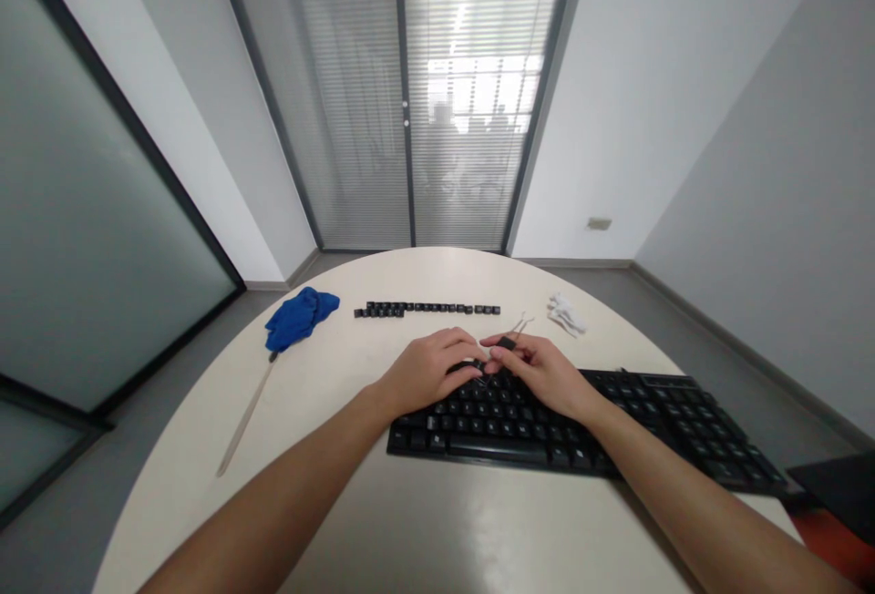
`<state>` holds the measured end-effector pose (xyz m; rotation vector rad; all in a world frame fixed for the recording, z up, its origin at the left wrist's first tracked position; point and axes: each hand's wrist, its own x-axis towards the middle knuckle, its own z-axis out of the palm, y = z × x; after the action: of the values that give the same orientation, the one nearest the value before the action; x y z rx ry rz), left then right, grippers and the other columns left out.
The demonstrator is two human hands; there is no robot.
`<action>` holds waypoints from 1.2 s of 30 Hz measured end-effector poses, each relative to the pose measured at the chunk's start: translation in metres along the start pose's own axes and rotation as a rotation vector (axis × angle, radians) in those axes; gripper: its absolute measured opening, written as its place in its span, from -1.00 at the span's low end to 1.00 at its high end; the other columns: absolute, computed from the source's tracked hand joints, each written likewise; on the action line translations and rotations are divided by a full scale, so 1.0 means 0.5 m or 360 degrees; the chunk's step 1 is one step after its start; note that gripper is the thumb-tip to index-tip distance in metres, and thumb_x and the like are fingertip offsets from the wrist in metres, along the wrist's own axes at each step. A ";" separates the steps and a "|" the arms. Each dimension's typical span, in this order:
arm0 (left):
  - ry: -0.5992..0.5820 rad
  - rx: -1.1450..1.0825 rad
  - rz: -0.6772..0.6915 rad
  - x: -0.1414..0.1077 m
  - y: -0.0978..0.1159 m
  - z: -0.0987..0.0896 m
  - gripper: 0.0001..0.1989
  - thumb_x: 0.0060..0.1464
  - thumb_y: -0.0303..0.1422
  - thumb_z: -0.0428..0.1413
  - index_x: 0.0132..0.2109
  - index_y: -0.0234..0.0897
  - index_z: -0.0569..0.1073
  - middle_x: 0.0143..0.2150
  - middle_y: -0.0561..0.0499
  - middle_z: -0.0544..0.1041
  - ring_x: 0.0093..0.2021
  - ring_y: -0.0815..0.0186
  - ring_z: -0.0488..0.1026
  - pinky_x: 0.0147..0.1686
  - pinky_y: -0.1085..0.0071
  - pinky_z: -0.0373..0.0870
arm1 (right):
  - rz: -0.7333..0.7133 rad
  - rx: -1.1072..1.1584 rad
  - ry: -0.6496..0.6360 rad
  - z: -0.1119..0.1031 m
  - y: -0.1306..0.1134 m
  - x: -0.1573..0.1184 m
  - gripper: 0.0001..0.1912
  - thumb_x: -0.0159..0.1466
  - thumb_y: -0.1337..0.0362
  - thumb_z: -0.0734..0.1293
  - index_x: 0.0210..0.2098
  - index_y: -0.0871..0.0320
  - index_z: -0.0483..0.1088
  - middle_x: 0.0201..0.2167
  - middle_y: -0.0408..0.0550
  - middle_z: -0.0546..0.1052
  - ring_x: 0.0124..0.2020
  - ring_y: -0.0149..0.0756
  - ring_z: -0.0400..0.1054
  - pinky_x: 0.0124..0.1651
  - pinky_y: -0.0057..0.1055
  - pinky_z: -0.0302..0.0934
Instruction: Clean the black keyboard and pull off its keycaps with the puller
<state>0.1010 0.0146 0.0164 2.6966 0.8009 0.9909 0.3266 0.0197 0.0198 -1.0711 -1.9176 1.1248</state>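
Observation:
A black keyboard [519,421] lies across the near part of the round table. Over its upper left area, my left hand [436,368] has its fingers bent together around a small black key at the tips. My right hand [547,373] is beside it, closed on a thin wire tool [521,325] with a dark handle, its two wire prongs pointing up and away. The fingertips of both hands nearly meet above the keys. Behind them, loose black keycaps [437,308] stand in rows on the table.
A blue cloth [301,317] lies at the left of the white table [328,503], touching a long thin stick [246,419]. White crumpled gloves or cloth [565,313] lie at the right. A dark and red object [838,521] is beyond the table's right edge.

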 end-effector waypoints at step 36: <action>0.0215 0.0700 -0.0799 -0.055 -0.199 -0.027 -0.89 0.13 -0.39 0.20 -0.17 -0.16 0.57 -0.12 -0.04 0.56 0.02 0.07 0.32 0.01 0.12 0.32 | 0.0030 -0.0016 -0.0012 0.004 0.001 -0.001 -0.61 0.35 -0.04 0.25 -0.19 0.15 0.51 -0.29 -0.01 0.64 -0.22 -0.22 0.51 -0.06 -0.26 0.31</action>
<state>0.0319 0.0833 -0.0203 2.5373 1.7953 0.9595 0.3254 0.0187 0.0184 -1.0944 -1.9247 1.1323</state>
